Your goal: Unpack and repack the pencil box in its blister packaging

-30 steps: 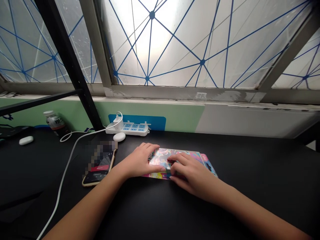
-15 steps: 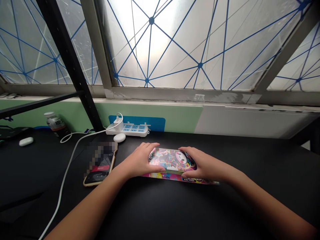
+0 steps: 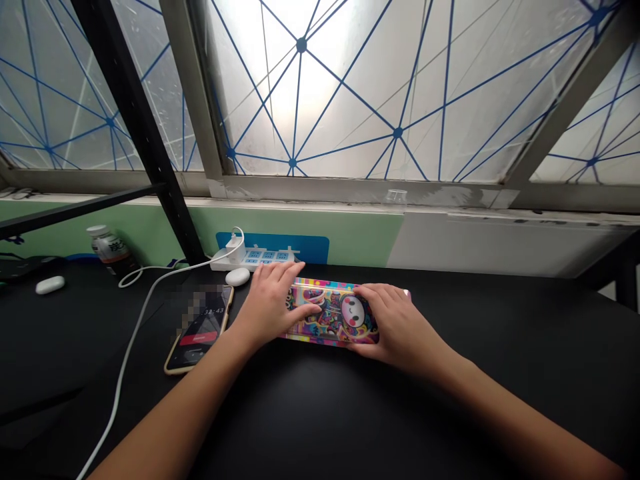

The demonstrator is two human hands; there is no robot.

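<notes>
1. The left hand (image 3: 273, 300) covers the left end of the box (image 3: 334, 319). Its thumb is on the top, and its fingers reach toward the far edge. If it grips firmly or only presses, I cannot tell.
2. The right hand (image 3: 400, 327) holds the right part of the box, with the thumb at the near edge and the fingers at the far edge.
3. The box is between both hands, over the black table (image 3: 350, 413). On its top, just beside the right hand, a round white face is printed.
4. To the left of the left hand lies the phone (image 3: 200, 339), partly blurred.
5. Beyond the left hand is the strip (image 3: 273, 256), with a white disc (image 3: 237, 277) just in front of it.
6. Farther left of this hand is the bottle (image 3: 113, 248).
</notes>
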